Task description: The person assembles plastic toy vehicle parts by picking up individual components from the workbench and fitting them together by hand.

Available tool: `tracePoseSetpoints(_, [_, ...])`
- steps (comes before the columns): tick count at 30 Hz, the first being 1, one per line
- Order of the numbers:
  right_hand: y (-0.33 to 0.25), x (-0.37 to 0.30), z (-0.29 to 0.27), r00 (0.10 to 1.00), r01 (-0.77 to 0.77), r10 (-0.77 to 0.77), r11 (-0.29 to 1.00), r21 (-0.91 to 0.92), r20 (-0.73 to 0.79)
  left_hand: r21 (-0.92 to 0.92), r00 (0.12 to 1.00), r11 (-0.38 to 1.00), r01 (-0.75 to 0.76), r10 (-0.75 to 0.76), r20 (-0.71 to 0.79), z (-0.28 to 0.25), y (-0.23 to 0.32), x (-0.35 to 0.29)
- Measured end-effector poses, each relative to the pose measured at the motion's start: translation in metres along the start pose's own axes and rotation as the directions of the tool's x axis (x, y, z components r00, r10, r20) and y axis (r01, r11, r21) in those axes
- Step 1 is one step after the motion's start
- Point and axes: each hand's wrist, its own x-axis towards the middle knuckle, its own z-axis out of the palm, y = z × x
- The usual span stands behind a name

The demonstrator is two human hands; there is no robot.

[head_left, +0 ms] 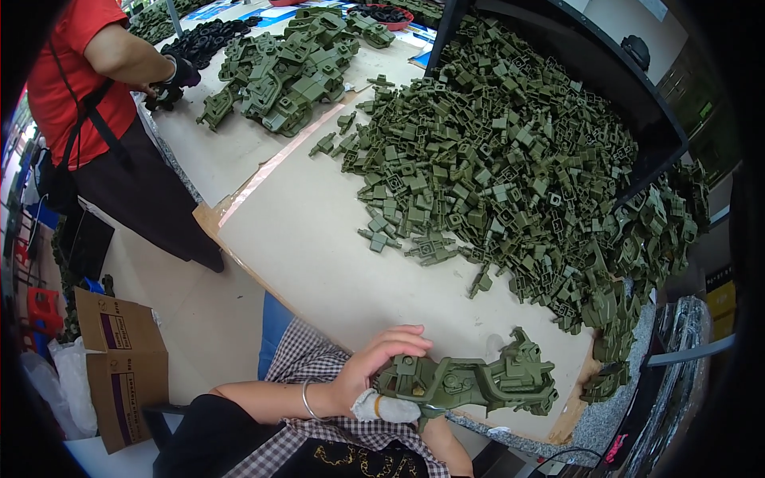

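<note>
1. Nearest me is the checked cloth I wear over black; my right forearm shows low in view, and the right hand beyond it is hidden by the green molded body, so I cannot tell how those fingers stand.
2. My left hand, a bangle at its wrist, grips that green molded body by its left end: thumb in a whitish cover on the near side, fingers close together and reaching along the far side.
3. The body's long axis runs left to right across my front. The held end points left; the bulkier end, with its raised frame, points right. It sits over the near edge of the pale table; whether it touches, I cannot tell.
4. On the floor to my left, an open cardboard box.
5. Past the body, a broad heap of small green parts spills from a black bin.
6. Farther off, larger green bodies lie piled, near black rings. Beside them a co-worker in red handles a dark piece with a gloved hand.
</note>
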Motion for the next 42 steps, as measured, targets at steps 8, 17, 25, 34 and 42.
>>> tracePoseSetpoints(8, [0.001,0.008,-0.014,0.976,0.216,-0.205,0.892,-0.396,0.069,0.050,0.997,0.998,0.032,-0.028,-0.070,0.002,-0.002,-0.004])
tracePoseSetpoints(17, [-0.028,0.009,-0.020,0.943,0.281,-0.227,0.160,-0.946,0.241,-0.424,0.945,0.846,0.323,-0.315,0.092,-0.008,0.001,-0.001])
tracePoseSetpoints(25, [-0.061,-0.030,-0.015,0.989,0.146,-0.035,0.151,-0.978,0.142,-0.610,0.829,0.569,0.551,-0.460,0.319,-0.026,-0.011,0.013])
tracePoseSetpoints(34, [-0.101,-0.123,-0.108,0.751,-0.477,-0.637,-0.339,-0.811,-0.175,-0.754,0.905,0.549,0.361,-0.401,0.141,-0.042,-0.019,0.011])
tracePoseSetpoints(42, [-0.038,-0.055,-0.051,0.679,0.150,-0.703,0.417,-0.896,-0.214,-0.719,0.855,0.536,0.443,-0.495,0.158,-0.027,-0.034,0.006])
